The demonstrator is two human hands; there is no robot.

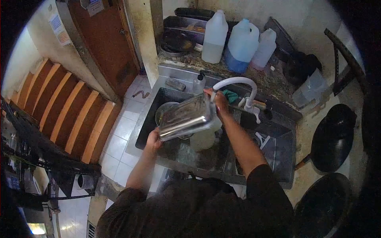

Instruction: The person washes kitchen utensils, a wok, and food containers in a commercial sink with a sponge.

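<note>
A shiny rectangular metal pan [186, 119] is held tilted over the sink [143, 131]. My left hand [154, 139] is closed on its near left corner. At the far right end, close under the spout of the white faucet [238, 80], my right hand [218, 100] grips the rim. Below the pan, partly covered by it, sits a pale, cloudy container [203, 142]. A round metal bowl [163, 109] lies in the basin at the left, half hidden behind the pan.
Several plastic jugs, one with blue liquid [240, 49], stand on the stone ledge behind the sink. A pump bottle [199, 83] and a green cloth [230, 96] are at the sink's back edge. Black woks [332, 139] hang at the right. Stairs [67, 107] rise at left.
</note>
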